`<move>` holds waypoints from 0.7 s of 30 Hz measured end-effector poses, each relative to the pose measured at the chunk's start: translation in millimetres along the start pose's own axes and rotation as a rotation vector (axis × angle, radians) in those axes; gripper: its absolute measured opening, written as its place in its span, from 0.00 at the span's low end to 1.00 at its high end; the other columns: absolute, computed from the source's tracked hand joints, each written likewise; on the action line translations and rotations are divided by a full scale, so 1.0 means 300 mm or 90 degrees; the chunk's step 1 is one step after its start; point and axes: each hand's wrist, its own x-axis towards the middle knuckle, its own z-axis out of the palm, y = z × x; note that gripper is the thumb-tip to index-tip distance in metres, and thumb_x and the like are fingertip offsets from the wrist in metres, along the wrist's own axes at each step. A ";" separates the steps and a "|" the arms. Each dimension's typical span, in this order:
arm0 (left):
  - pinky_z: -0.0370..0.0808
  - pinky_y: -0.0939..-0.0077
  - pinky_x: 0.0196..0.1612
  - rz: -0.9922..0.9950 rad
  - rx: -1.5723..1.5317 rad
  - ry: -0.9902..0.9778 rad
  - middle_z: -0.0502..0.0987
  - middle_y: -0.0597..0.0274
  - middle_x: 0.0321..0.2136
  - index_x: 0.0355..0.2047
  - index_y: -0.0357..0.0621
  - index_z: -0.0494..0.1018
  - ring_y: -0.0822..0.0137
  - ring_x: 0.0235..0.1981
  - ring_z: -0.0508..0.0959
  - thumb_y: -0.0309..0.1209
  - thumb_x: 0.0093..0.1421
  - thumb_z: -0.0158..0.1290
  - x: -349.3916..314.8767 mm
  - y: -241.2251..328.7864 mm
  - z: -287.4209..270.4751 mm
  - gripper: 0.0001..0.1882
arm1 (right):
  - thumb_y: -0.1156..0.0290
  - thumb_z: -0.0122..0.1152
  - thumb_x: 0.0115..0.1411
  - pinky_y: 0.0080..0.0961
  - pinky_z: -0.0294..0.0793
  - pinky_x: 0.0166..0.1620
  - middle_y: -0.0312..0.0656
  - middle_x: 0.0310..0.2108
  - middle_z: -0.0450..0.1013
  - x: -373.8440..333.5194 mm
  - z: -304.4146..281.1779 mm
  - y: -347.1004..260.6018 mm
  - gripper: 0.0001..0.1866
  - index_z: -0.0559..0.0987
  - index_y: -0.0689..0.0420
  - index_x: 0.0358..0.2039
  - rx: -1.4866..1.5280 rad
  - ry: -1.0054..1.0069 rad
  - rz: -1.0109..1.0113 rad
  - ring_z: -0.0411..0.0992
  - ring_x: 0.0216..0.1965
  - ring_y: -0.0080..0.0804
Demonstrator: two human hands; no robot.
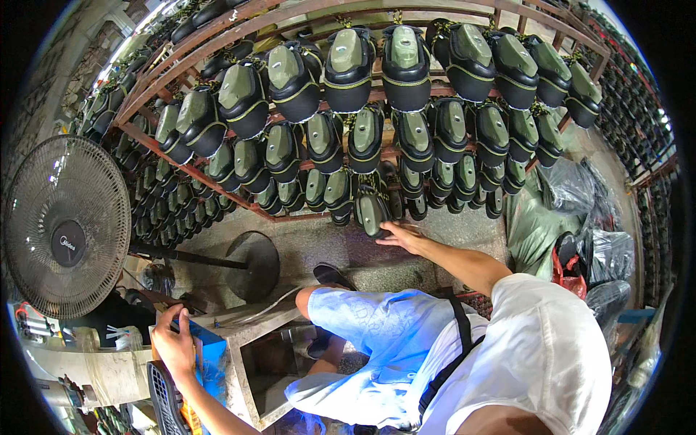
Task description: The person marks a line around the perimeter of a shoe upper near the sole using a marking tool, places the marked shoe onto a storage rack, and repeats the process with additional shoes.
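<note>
My right hand (400, 237) reaches out to the rack. Its fingers and thumb close on the near end of a black shoe upper (372, 213) on a green last, low at the rack's front. My left hand (174, 339) is at the workbench on the left, beside a blue box-like thing (212, 354). Its fingers are loosely bent with the thumb apart, and I see nothing held in them. A black shoe sole (164, 397) with a ridged tread lies next to my left wrist.
A reddish rack (210, 177) holds several rows of black uppers on green lasts. A standing fan (67, 225) with a round base (252, 267) is at the left. Green and clear plastic bags (540, 225) lie at the right. A bench frame (246, 370) stands by my knees.
</note>
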 end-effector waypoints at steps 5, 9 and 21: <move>0.79 0.63 0.47 -0.026 -0.009 0.004 0.85 0.45 0.36 0.42 0.32 0.82 0.52 0.39 0.85 0.28 0.65 0.61 0.000 0.016 -0.007 0.11 | 0.53 0.58 0.73 0.40 0.74 0.68 0.50 0.73 0.57 0.101 0.120 -0.109 0.37 0.62 0.68 0.70 -0.006 0.002 -0.009 0.69 0.64 0.53; 0.79 0.62 0.48 -0.005 0.009 0.031 0.85 0.45 0.37 0.40 0.33 0.83 0.48 0.40 0.85 0.29 0.65 0.61 -0.009 0.000 -0.023 0.10 | 0.53 0.54 0.74 0.39 0.74 0.68 0.48 0.73 0.56 0.056 0.121 -0.093 0.36 0.60 0.67 0.71 0.031 0.033 0.012 0.72 0.62 0.48; 0.78 0.61 0.45 0.029 0.113 0.021 0.84 0.47 0.36 0.40 0.36 0.82 0.47 0.40 0.84 0.29 0.65 0.61 -0.015 0.020 -0.012 0.09 | 0.40 0.61 0.67 0.46 0.66 0.70 0.52 0.76 0.52 0.303 0.143 -0.016 0.50 0.55 0.59 0.76 -0.243 -0.027 0.115 0.71 0.65 0.48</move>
